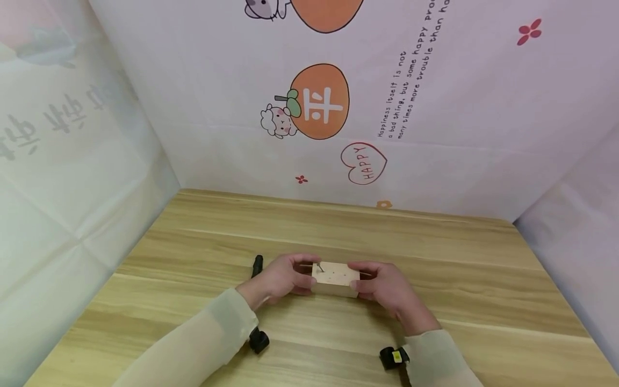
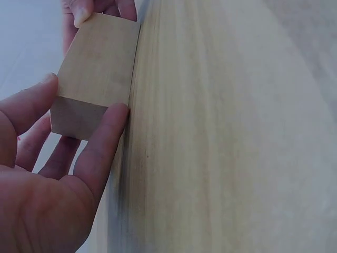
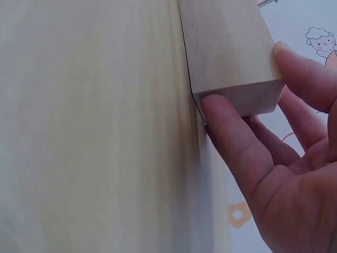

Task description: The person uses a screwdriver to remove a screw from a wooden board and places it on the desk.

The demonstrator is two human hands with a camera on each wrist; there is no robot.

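Observation:
A pale wooden block (image 1: 338, 275) sits on the wooden table, one long side facing me. From its top, near the left end, a thin nail or screw (image 1: 321, 267) sticks up; small dark holes dot the same face. My left hand (image 1: 282, 277) grips the left end, thumb and fingers around the edges. At the opposite end my right hand (image 1: 387, 284) holds the block the same way. In the left wrist view the block's plain side (image 2: 100, 58) shows between both hands. The right wrist view shows fingers on the block's end face (image 3: 247, 97).
A black rod-shaped object (image 1: 258, 264) lies on the table (image 1: 217, 215) beside my left hand, partly hidden by that forearm. Black wrist cameras (image 1: 258, 341) hang below both sleeves. A printed white cloth (image 1: 217, 107) rises behind the table, with more cloth at both sides.

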